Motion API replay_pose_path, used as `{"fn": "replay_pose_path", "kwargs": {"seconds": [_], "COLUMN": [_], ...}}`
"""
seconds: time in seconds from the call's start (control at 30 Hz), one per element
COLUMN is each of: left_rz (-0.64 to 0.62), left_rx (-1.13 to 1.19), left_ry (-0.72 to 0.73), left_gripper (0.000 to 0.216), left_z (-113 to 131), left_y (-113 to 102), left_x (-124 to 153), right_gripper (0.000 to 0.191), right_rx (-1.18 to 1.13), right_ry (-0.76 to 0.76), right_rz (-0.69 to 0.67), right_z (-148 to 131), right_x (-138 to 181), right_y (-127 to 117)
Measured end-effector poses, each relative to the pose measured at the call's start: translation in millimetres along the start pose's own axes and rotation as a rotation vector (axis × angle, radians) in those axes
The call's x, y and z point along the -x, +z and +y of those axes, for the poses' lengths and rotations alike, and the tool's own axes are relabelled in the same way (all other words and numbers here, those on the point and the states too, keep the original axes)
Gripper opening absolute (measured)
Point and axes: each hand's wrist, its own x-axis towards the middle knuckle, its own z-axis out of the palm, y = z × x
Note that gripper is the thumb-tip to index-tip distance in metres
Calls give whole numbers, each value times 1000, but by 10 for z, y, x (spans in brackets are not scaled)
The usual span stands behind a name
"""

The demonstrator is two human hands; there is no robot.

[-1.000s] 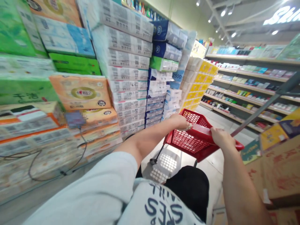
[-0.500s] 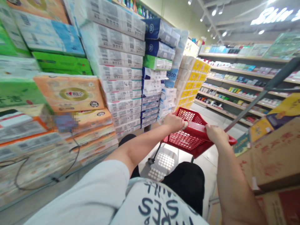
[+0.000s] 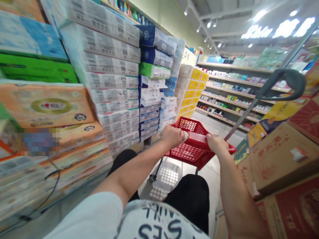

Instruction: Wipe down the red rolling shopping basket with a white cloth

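Ahead of me is a red plastic shopping cart (image 3: 190, 153) with perforated basket walls; I see nothing inside the part of the basket that shows. My left hand (image 3: 171, 136) is wrapped round the left part of its handle (image 3: 196, 136), and something pale shows by the fingers, too small to make out. On the handle's right part my right hand (image 3: 217, 145) is closed, its knuckles up. Both arms reach forward over my knees. The cart's wheels are mostly hidden.
Tall stacks of wrapped paper packs (image 3: 113, 83) line the left, with orange tissue packs (image 3: 50, 104) nearest. Cardboard cartons (image 3: 281, 159) crowd the right, by a grey loop handle on a pole (image 3: 281, 87). Filled shelves (image 3: 234, 83) stand beyond; pale floor (image 3: 211, 172) lies beside the cart.
The view has swung slightly right: the stacks, the cart and my hands sit further left in it. More of the right-hand cartons and grey loop handle shows. Both hands keep their hold.
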Motion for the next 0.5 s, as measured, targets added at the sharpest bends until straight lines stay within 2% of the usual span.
{"fn": "replay_pose_path", "kwargs": {"seconds": [0.1,0.17,0.23,0.3,0.37,0.43,0.5], "left_rz": [-268,-334,-190,69,152,13,-212], "left_rx": [-11,-10,0,23,37,35,35], "left_ry": [50,110,122,75,19,5,48], "left_gripper": [42,37,34,37,39,40,41], "left_z": [-6,-20,-20,-7,2,0,-10], "left_y": [-59,-74,-44,9,37,16,-31], "left_x": [-121,-147,-68,48,93,23,-98], "right_gripper": [47,47,49,50,50,49,49], "right_rx": [-10,-11,-16,-23,-27,-30,-35], "right_ry": [-13,3,22,16,-2,2,19], "right_rz": [-7,-5,-6,-12,-15,-11,-8], "right_z": [3,-6,-18,-21,-13,4,18], "right_x": [4,15,28,35,33,23,12], "right_y": [-3,-16,-25,-25,-18,-11,-9]}}
